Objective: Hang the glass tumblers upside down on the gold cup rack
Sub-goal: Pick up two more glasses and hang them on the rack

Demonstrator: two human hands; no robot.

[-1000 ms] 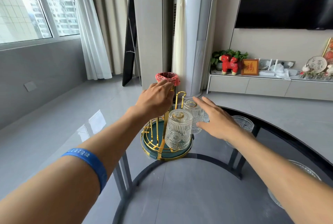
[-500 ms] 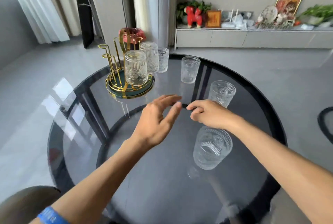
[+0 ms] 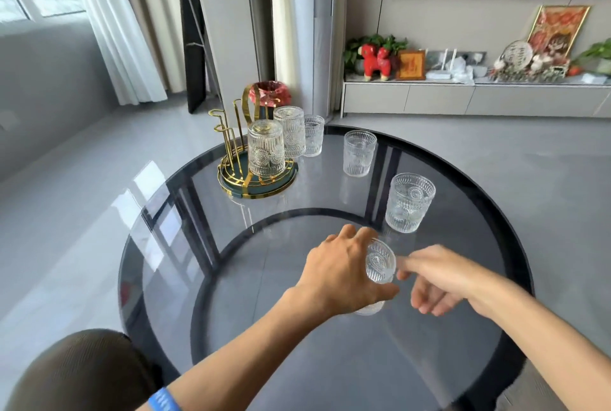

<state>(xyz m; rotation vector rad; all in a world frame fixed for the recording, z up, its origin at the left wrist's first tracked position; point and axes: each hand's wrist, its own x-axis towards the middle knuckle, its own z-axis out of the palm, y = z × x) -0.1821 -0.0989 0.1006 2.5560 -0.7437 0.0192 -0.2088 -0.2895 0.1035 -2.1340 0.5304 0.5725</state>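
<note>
The gold cup rack [image 3: 231,159] on its green tray stands at the far left of the round glass table [image 3: 297,361]. Two embossed tumblers hang upside down on it, one in front [image 3: 266,152] and one behind [image 3: 291,131]. Three more tumblers stand upright on the table: one beside the rack [image 3: 314,135], one further right [image 3: 359,153], one nearer me [image 3: 409,202]. My left hand [image 3: 337,275] grips a tumbler [image 3: 380,261] tilted on its side, low over the table's middle. My right hand [image 3: 436,278] is next to it, fingertips at the glass's rim, fingers loosely curled.
A red-lined bin [image 3: 270,96] stands on the floor behind the rack. A low cabinet [image 3: 463,99] with ornaments runs along the far wall. My knee [image 3: 82,374] is at the table's near left edge.
Both hands came back from the rack to the table's middle. My left hand has closed on the nearest tumbler and tipped it off the table; my right hand sits beside it.
</note>
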